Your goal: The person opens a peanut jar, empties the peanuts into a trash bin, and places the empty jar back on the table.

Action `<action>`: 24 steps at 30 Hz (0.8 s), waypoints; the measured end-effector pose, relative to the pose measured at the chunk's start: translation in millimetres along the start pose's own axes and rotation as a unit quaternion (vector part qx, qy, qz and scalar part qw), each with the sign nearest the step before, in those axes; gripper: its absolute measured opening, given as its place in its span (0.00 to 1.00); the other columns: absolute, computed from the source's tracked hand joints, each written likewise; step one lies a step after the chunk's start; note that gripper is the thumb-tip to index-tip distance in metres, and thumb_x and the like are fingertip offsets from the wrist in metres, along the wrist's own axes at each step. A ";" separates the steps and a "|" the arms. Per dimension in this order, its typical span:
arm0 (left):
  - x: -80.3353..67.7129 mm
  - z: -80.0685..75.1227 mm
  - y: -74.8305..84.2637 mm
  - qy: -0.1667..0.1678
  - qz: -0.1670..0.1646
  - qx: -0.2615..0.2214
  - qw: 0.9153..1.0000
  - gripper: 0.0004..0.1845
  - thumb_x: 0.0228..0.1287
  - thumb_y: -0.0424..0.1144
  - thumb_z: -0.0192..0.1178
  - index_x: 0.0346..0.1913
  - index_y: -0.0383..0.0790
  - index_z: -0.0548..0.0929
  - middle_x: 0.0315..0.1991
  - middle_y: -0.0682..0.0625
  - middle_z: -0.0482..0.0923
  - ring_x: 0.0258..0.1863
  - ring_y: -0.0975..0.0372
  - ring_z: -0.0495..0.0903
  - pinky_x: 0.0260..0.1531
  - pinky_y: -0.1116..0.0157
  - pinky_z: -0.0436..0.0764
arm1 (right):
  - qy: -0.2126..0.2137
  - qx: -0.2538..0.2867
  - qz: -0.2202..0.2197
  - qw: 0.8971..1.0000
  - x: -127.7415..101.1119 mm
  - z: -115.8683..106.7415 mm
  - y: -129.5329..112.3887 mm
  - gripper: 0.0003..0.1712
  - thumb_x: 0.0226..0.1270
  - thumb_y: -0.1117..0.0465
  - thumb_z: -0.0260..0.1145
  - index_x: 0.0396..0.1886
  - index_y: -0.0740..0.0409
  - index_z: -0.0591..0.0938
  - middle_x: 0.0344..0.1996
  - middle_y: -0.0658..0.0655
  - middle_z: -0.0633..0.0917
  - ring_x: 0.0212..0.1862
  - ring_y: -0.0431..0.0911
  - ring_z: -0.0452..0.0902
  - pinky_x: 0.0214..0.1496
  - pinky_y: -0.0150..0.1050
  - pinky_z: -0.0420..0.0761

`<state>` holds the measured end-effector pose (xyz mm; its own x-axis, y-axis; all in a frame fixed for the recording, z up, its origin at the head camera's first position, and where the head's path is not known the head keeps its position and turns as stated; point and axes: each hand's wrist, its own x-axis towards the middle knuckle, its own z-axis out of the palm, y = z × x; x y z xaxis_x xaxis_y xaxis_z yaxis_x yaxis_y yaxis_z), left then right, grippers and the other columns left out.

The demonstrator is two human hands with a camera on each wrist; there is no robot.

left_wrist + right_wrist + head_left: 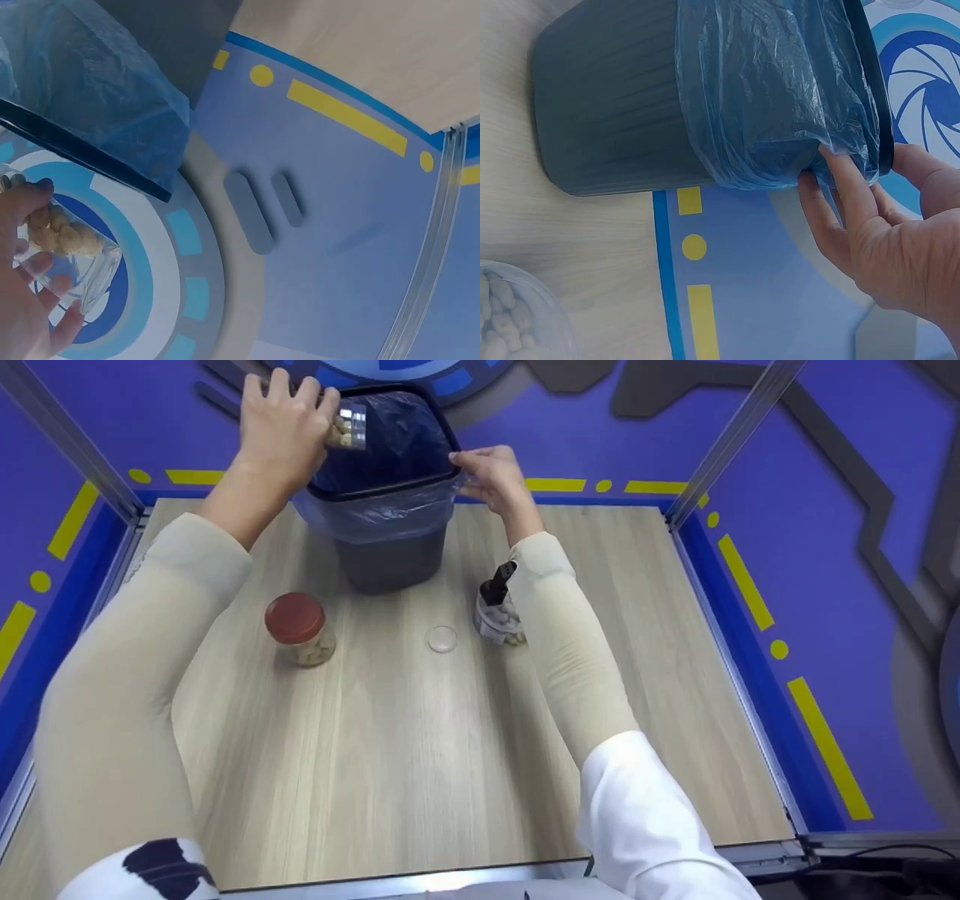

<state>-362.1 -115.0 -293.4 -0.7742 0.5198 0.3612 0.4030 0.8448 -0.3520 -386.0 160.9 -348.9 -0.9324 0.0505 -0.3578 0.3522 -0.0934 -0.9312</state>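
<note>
At the bin point(390, 556), the left grip point(283, 431) holds a clear jar point(352, 426).

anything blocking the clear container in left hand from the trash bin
Nothing visible: the left hand holds the clear container at the left of the trash bin, above rim level; the right hand grips the right side.
</note>
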 end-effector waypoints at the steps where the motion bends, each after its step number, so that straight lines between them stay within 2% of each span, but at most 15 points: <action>1: -0.4 -0.1 0.5 0.001 0.005 0.007 1.000 0.25 0.72 0.29 0.55 0.70 0.31 0.68 0.60 0.31 0.72 0.61 0.35 0.70 0.61 0.37 0.69 | 0.000 0.000 0.000 1.000 -0.1 0.0 -0.1 0.15 0.68 0.66 0.69 0.51 0.68 0.85 0.41 0.54 0.75 0.37 0.44 0.80 0.46 0.39 0.87; 9: -3.9 -1.8 0.3 0.033 0.037 0.044 0.998 0.23 0.72 0.27 0.52 0.68 0.29 0.69 0.58 0.31 0.73 0.58 0.36 0.72 0.59 0.37 0.72 | -0.002 -0.004 0.006 1.000 -2.1 -1.7 -1.7 0.16 0.68 0.66 0.69 0.54 0.67 0.85 0.40 0.54 0.76 0.36 0.43 0.79 0.46 0.38 0.87; 12: -5.1 1.3 -2.3 0.071 0.072 0.074 0.992 0.24 0.70 0.24 0.53 0.67 0.31 0.71 0.57 0.33 0.75 0.57 0.38 0.74 0.59 0.39 0.73 | -0.001 -0.006 0.005 1.000 -1.8 -1.4 -2.1 0.16 0.68 0.65 0.69 0.53 0.67 0.85 0.39 0.54 0.76 0.35 0.43 0.77 0.46 0.38 0.87; 14: -5.6 3.3 -3.7 0.094 0.081 0.077 0.989 0.24 0.69 0.24 0.53 0.67 0.32 0.72 0.56 0.34 0.76 0.56 0.39 0.75 0.59 0.40 0.74 | 0.000 -0.007 0.005 1.000 -1.7 -1.2 -2.3 0.15 0.68 0.65 0.69 0.52 0.67 0.85 0.38 0.54 0.76 0.35 0.43 0.77 0.46 0.38 0.87; 21: -4.6 6.7 -5.2 0.129 0.072 0.068 0.987 0.23 0.69 0.23 0.51 0.65 0.36 0.75 0.55 0.36 0.78 0.56 0.40 0.76 0.61 0.43 0.74 | -0.005 0.004 0.007 1.000 -0.2 -1.1 -1.7 0.16 0.68 0.66 0.69 0.53 0.67 0.85 0.42 0.55 0.78 0.38 0.46 0.84 0.46 0.39 0.87; 24: -4.1 5.9 -5.1 0.122 0.050 0.038 0.991 0.23 0.69 0.22 0.49 0.65 0.36 0.75 0.55 0.36 0.77 0.57 0.40 0.75 0.63 0.43 0.72 | -0.006 0.003 0.006 1.000 0.3 -0.3 -1.6 0.17 0.68 0.66 0.69 0.54 0.68 0.84 0.41 0.55 0.78 0.37 0.46 0.84 0.46 0.39 0.87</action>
<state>-363.9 -122.2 -298.1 -0.5883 0.6230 0.5155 0.4257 0.7806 -0.4577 -386.8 161.4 -347.5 -0.9289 0.0366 -0.3684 0.3634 -0.1003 -0.9262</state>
